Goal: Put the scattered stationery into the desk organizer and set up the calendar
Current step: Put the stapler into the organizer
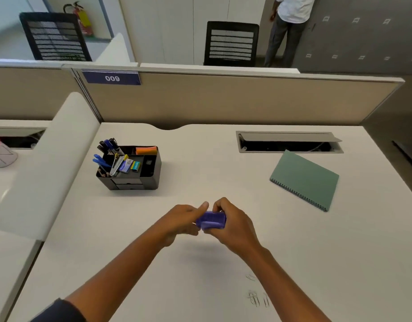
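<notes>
A small purple box [212, 220] is held above the white desk [153, 263] between both hands. My left hand [183, 223] grips its left end with the thumb on top. My right hand [232, 225] curls round its right end. Far left on the desk stands the black desk organizer [151, 169], holding pens, blue scissors, orange sticky notes and small boxes. A green spiral-bound calendar [304, 178] lies flat at the far right. Several paper clips [257, 296] lie loose on the desk near my right forearm.
An open cable tray [288, 141] sits in the desk behind the calendar. A beige partition [223, 101] bounds the far edge, and a white divider [49, 163] the left side. Beyond are two black chairs and a standing person [288, 29].
</notes>
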`<action>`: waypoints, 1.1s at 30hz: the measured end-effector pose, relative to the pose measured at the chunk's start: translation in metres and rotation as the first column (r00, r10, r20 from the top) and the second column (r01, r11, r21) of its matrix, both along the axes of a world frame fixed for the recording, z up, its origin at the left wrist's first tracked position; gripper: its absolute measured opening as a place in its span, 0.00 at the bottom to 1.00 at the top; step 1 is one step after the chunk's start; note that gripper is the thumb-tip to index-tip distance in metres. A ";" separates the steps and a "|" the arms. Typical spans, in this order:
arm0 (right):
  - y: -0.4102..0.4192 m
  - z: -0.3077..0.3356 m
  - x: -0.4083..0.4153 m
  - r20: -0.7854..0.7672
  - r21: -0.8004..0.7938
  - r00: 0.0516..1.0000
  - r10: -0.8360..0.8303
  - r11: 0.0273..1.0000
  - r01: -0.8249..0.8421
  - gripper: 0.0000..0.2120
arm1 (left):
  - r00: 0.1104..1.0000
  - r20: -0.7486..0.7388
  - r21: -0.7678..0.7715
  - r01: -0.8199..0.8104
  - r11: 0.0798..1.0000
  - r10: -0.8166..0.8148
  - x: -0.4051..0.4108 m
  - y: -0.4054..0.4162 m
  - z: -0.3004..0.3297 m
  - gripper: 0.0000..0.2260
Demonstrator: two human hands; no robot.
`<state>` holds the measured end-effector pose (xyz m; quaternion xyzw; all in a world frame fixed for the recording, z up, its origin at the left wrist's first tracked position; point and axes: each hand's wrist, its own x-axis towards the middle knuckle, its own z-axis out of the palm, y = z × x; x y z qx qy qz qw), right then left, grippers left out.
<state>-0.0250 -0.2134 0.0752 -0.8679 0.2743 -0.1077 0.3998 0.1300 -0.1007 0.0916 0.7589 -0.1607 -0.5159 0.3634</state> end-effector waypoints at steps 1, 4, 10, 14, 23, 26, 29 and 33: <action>0.006 0.000 0.006 0.032 -0.072 0.999 0.016 0.997 -0.014 0.25 | 0.992 -0.113 0.019 -0.055 0.998 0.057 0.007 0.005 0.000 0.23; 0.020 -0.003 0.020 0.140 -0.237 0.988 0.067 0.971 -0.032 0.21 | 0.862 -0.441 0.028 -0.265 0.964 0.250 0.024 0.019 0.006 0.23; 0.030 0.004 0.043 0.251 -0.318 0.957 0.149 0.946 -0.064 0.19 | 0.882 -0.392 -0.125 -0.333 0.934 0.262 0.052 0.037 0.024 0.20; 0.025 0.011 0.046 0.209 -0.260 0.966 0.150 0.961 -0.093 0.31 | 0.983 0.037 -0.242 -0.166 0.956 0.180 0.091 0.042 0.039 0.20; 0.009 -0.009 0.010 0.103 -0.171 0.992 0.068 0.984 -0.050 0.31 | 0.482 0.868 0.047 0.157 0.987 -0.118 0.210 0.028 0.063 0.29; 0.007 -0.017 -0.003 0.072 -0.134 0.996 0.053 0.990 -0.043 0.29 | 0.442 0.871 0.137 0.203 0.970 -0.216 0.225 0.019 0.055 0.30; 0.004 -0.024 -0.018 0.043 -0.107 0.999 0.027 0.994 -0.022 0.28 | 0.423 0.847 0.229 0.252 0.940 -0.320 0.229 0.013 0.045 0.31; 0.005 -0.028 -0.032 0.018 -0.075 1.000 0.008 0.997 -0.007 0.26 | 0.416 0.823 0.289 0.282 0.915 -0.388 0.228 0.012 0.035 0.31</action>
